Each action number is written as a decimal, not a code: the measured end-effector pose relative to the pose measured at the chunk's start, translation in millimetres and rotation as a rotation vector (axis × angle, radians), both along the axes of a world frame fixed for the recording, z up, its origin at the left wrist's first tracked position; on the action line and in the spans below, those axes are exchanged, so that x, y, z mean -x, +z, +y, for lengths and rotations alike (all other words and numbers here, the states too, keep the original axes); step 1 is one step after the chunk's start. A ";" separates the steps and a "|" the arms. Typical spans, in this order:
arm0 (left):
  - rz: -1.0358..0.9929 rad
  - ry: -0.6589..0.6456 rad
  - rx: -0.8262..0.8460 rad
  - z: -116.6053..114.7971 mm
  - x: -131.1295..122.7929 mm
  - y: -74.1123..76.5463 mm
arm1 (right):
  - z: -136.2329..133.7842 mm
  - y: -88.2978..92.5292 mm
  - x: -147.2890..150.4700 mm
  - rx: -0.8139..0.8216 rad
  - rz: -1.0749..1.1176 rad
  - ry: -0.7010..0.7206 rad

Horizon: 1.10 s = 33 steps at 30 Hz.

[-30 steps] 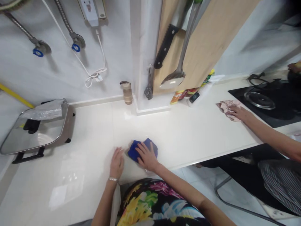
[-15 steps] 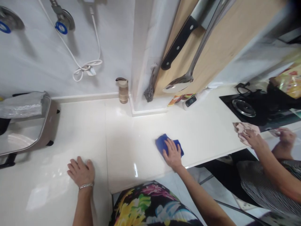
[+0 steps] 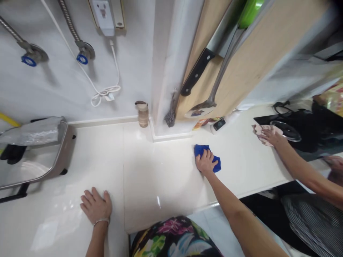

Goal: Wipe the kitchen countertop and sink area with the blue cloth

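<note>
Our right hand point(image 3: 205, 162) presses the blue cloth point(image 3: 207, 157) mid-countertop point(image 3: 160, 178); left hand point(image 3: 95, 206) flat, empty; wiped extent perhaps half, glare hides.

Scene bright, evenly lit; light appears to come from above. White countertop point(image 3: 166, 171) glossy: small specular streak near its front edge, broader pale reflections at near left beside the left hand point(image 3: 95, 206). Soft shadows fall behind the wall fittings and the cord point(image 3: 104, 93) at far left, and under the hanging knife point(image 3: 197, 72) and ladle point(image 3: 211, 94). Strong wide-angle distortion: wall edges and the wooden board point(image 3: 257, 60) lean and bow outward toward the frame borders. Right edge and far right corner smeared, out of focus. Centre reasonably sharp.
</note>
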<state>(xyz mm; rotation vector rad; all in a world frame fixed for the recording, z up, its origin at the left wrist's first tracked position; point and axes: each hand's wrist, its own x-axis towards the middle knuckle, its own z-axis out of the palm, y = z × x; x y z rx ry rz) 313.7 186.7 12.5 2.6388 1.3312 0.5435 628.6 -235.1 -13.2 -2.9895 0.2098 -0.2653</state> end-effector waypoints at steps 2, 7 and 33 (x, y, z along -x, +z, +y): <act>0.012 0.001 0.006 0.0 -1.1 2.5 | 21.6 1.0 -13.3 -0.033 -0.013 -0.075; -0.030 -0.027 -0.041 0.2 -1.8 -0.2 | 81.9 4.1 -23.6 -0.065 0.026 -0.013; 0.041 0.012 0.034 4.0 -4.2 5.3 | 332.5 26.3 -20.5 -0.183 0.145 1.170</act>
